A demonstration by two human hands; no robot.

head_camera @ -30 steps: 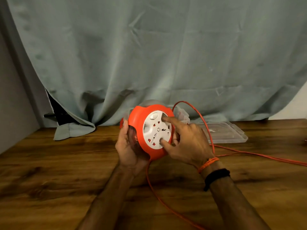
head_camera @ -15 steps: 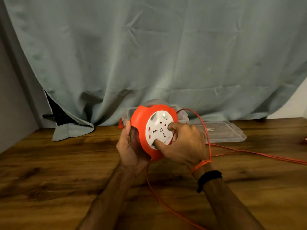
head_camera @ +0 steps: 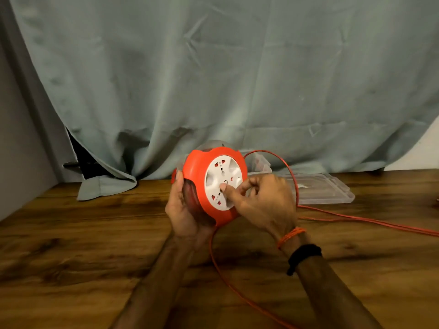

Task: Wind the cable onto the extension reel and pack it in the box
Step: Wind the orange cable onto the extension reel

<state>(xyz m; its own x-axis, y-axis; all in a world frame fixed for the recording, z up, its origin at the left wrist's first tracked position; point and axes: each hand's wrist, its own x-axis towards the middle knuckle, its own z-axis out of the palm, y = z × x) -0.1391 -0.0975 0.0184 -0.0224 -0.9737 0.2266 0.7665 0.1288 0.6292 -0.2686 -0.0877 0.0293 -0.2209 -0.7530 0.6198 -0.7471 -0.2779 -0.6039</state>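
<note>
Cable (head_camera: 228, 290): orange, runs from under the reel (head_camera: 202, 181) toward the camera; another length arcs right of the reel and away.
Left hand (head_camera: 185, 210): cups the reel's left side, fingers curled round its shell.
Right hand (head_camera: 263, 205): thumb and curled fingers grip the reel's white socket face.
Table (head_camera: 71, 257): wood stretches wide left of the reel.
Box (head_camera: 259, 162): clear, just behind the reel; lid (head_camera: 320, 188) flat to the reel's right.
Curtain (head_camera: 213, 79): hangs behind the reel.

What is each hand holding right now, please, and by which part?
The left hand cups the reel at its back; the right hand pinches its white socket face.
</note>
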